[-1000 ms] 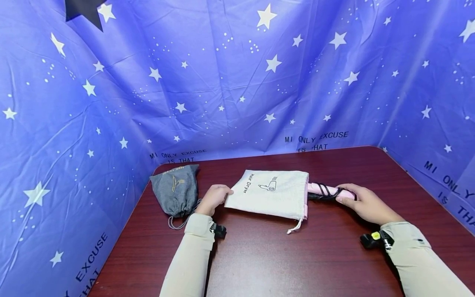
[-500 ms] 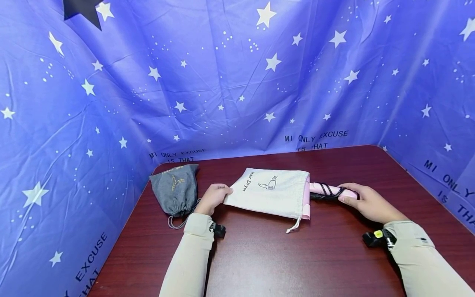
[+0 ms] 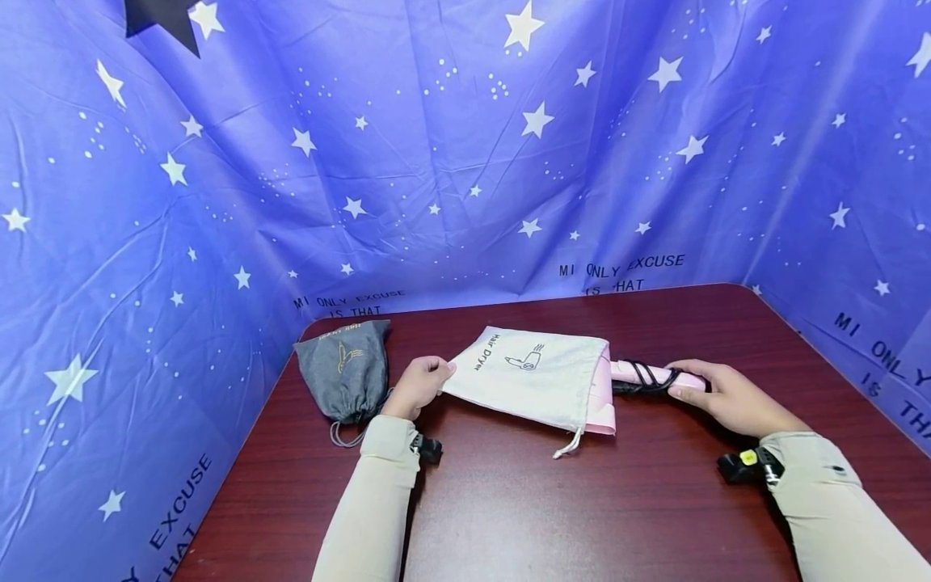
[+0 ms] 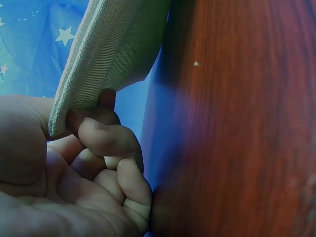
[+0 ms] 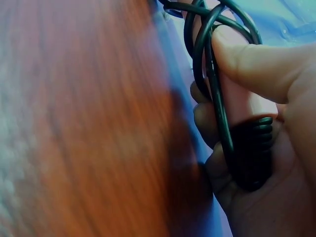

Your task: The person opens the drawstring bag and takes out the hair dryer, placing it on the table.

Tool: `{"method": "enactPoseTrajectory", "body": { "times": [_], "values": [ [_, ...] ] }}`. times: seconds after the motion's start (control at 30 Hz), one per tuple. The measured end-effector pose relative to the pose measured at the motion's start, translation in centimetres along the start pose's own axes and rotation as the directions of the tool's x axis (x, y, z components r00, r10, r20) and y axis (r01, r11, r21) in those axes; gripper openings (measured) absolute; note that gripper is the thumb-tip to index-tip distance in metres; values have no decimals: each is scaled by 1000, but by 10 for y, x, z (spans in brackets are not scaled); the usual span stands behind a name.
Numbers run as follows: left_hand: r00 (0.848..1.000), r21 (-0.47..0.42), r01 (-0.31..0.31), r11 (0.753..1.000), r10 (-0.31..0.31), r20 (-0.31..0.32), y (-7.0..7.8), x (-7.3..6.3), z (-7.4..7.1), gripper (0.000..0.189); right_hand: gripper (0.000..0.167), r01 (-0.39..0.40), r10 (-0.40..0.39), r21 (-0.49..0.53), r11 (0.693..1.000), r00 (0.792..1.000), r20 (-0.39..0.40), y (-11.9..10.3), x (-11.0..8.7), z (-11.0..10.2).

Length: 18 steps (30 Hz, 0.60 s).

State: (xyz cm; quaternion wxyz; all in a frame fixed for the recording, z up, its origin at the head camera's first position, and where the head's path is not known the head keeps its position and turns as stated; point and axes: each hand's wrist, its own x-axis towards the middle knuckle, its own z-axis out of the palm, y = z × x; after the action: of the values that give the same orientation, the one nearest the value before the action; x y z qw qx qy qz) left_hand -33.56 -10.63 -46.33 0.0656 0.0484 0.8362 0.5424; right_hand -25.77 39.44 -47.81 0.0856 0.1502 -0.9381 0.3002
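A white drawstring bag (image 3: 538, 376) printed "Hair Dryer" lies at mid-table, its mouth facing right. My left hand (image 3: 418, 388) pinches the bag's closed left corner between thumb and fingers; the left wrist view shows the fabric (image 4: 106, 54) held there. From the mouth a pink hair dryer (image 3: 624, 372) sticks out, its black cord (image 5: 217, 103) wound round the handle. Part of its wider pink body shows at the opening; the rest is hidden inside. My right hand (image 3: 735, 400) grips the handle's end, with the thumb on the pink surface in the right wrist view.
A grey drawstring bag (image 3: 345, 372) with a gold print lies left of my left hand, its cord toward me. The dark red table (image 3: 553, 509) is backed by a blue star-patterned curtain (image 3: 436, 162).
My right hand has moved slightly right with the hair dryer, and more of its pink body shows past the bag's mouth. The left hand has kept its hold on the bag's corner.
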Motion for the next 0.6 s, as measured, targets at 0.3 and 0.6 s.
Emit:
{"method": "enactPoseTrajectory", "body": {
  "times": [0.3,0.6],
  "values": [
    [1000,-29,12,1000,-12,4,1,2,1,24,34,-1,0,13,1000,1000,19,-1,-1,-3],
    [1000,-72,14,997,-13,2,-1,2,0,24,35,-15,13,23,1000,998,63,1,0,-5]
  ]
}}
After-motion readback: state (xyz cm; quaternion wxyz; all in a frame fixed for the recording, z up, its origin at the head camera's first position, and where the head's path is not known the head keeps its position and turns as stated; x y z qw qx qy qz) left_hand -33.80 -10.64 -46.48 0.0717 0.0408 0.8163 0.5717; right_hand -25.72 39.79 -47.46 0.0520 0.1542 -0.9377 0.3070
